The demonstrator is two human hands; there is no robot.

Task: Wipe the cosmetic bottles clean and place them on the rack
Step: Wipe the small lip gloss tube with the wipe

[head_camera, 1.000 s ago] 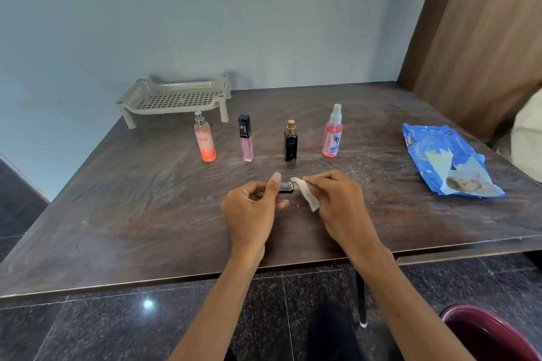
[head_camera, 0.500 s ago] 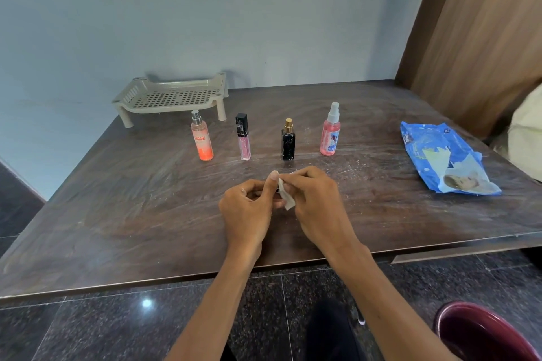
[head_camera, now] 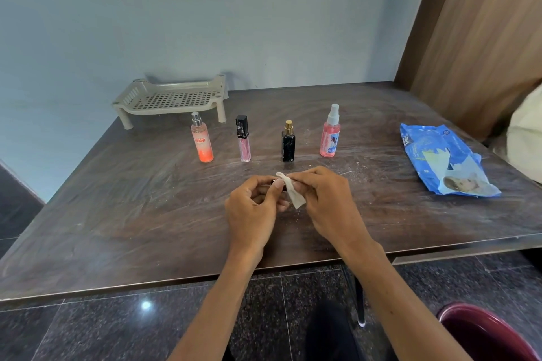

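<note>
Cosmetic bottle (head_camera: 283, 187): small, dark, mostly hidden. Left hand (head_camera: 252, 208) fingers curl round it, holding it above the desk (head_camera: 132, 199), probably so every side can be reached. Right hand (head_camera: 325, 205) fingers pinch the wipe (head_camera: 294, 198) against its end, likely mid-wipe. Black bottle (head_camera: 288, 143) stands just beyond; rack (head_camera: 173, 98) is well apart, far left.

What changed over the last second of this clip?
The right hand slid its white wipe leftward over the small dark item that the left hand grips, so the item is now nearly covered. Nothing was let go. The row of four bottles, the rack and the blue wipes pack stayed put.
</note>
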